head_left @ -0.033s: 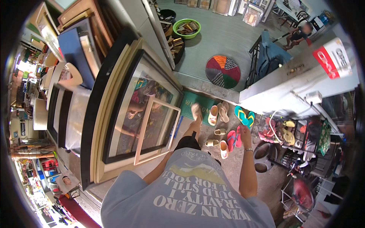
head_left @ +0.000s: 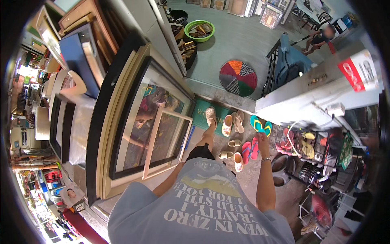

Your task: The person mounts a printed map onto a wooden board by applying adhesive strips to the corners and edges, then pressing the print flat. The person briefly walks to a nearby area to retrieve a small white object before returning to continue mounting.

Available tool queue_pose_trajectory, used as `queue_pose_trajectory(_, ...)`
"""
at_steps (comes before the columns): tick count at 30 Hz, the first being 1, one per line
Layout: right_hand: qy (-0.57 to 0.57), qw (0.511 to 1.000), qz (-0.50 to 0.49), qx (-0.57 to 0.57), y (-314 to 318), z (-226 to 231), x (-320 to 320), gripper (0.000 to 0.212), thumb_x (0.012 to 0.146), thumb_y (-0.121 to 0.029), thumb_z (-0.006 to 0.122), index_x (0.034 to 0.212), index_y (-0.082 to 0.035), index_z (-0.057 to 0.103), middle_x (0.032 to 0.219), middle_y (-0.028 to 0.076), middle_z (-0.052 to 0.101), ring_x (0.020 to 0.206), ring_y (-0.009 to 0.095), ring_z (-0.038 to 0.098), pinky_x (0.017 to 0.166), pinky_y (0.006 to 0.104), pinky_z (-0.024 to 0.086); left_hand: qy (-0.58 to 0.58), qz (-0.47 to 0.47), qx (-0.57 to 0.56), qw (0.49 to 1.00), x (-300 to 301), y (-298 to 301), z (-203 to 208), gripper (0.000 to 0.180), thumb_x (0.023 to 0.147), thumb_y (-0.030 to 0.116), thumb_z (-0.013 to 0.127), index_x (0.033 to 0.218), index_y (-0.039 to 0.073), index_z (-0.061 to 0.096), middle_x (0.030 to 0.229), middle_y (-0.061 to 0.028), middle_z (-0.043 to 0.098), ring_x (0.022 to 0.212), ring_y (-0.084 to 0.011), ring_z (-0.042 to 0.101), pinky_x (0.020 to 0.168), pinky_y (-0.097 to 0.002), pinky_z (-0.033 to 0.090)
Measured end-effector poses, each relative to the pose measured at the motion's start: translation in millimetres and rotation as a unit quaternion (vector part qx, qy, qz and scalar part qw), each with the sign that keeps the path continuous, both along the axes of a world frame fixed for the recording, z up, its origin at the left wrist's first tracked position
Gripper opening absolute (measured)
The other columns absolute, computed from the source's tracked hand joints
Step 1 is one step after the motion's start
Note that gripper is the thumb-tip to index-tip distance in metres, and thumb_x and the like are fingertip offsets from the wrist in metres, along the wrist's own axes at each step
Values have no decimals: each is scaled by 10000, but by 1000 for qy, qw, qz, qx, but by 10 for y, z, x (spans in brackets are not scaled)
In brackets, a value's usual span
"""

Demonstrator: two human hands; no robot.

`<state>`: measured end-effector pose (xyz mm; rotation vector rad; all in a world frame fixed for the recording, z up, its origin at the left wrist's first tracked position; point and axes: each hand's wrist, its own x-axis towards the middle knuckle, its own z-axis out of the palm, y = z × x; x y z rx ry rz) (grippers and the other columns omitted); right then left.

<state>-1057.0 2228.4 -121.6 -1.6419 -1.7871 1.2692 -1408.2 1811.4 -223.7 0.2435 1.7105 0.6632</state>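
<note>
My right arm reaches forward with a bracelet or watch at the wrist. My right hand hangs above the floor with its fingers curled in, and I see nothing in it. Below and beyond it lie green and yellow flip-flops; a pink pair is to its left. On my left, a slim, pale wooden frame stands tilted before a large picture in a dark frame. My left forearm runs toward its lower edge. The left hand is hidden, so whether it grips the frame does not show.
My clogged foot is on a green mat before a raised sill. Beige clogs lie beside it. A shoe rack and a fan stand right. Past the doorway are a round rug, a green basin and a seated person.
My foot, blurred before, now shows sharply and slightly farther forward on the mat. The view has shifted a little. My right hand stays above the flip-flops.
</note>
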Motion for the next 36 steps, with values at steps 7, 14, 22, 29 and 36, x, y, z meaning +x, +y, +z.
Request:
queue_pose_trajectory(7, -113, 983, 88, -116, 1048, -324, -562, 302, 1028, -289, 572, 1041, -10, 684, 850, 142, 731, 793, 283, 707, 705, 423, 541, -42, 68, -75, 994, -1281, 2333, 88, 244, 984, 217, 589, 811, 70, 681, 649, -25, 595, 531, -174, 558, 477, -361, 450)
queue_pose_trajectory(14, -187, 943, 134, -241, 1319, -937, -505, 270, 1003, -253, 573, 981, -14, 699, 876, 136, 737, 798, 288, 697, 688, 419, 524, 77, 145, 131, 978, -2668, 4883, 1071, 246, 1027, 232, 606, 1137, 26, 681, 937, -84, 728, 781, -150, 673, 650, -298, 522)
queue_pose_trajectory(22, -174, 931, 165, -277, 3270, -1211, -999, 242, 976, -244, 588, 945, -28, 694, 800, 112, 706, 687, 245, 660, 594, 390, 503, 146, 228, 142, 952, -3015, 6099, 1160, 274, 1047, 232, 606, 1170, -4, 673, 973, -86, 732, 795, -148, 677, 690, -286, 540)
queue_pose_trajectory(29, 67, 912, 112, -390, 6653, -905, -2359, 219, 953, -236, 601, 912, -40, 689, 734, 90, 679, 591, 206, 627, 513, 365, 483, -91, 270, -9, 958, -2143, 5719, 259, 290, 1014, 328, 580, 1087, 74, 700, 877, -45, 693, 748, -143, 647, 622, -339, 514)
queue_pose_trajectory(36, 22, 990, 68, -125, 9057, 201, -4044, 266, 1037, -275, 576, 1083, -29, 666, 852, 73, 709, 668, 150, 659, 587, 279, 481, -60, 295, -32, 953, -1640, 6716, 30, 314, 1013, 316, 573, 1123, 61, 717, 946, -60, 726, 776, -177, 672, 665, -389, 527)
